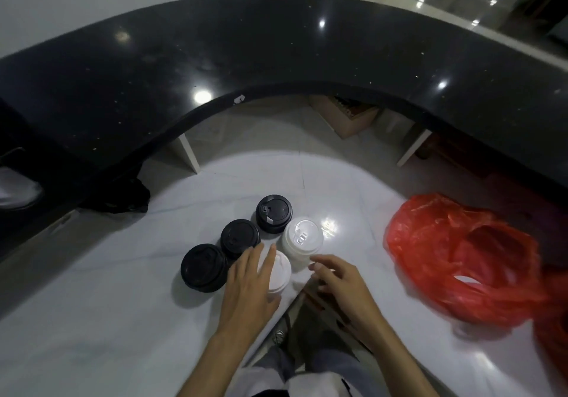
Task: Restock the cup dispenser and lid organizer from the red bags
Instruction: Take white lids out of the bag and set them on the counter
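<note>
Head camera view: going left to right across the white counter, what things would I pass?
Nearest black lid stack → middle black lid stack → far black lid stack → white lid stack → red bag. I left out the white stack under the left hand, which overlaps others.

Lid stacks (242, 238) crowded; red bag (461, 258) apart

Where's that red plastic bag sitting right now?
In the head view the red bag lies crumpled on the white counter, on the person's right, just beyond the right hand and the white lid stack.
</note>
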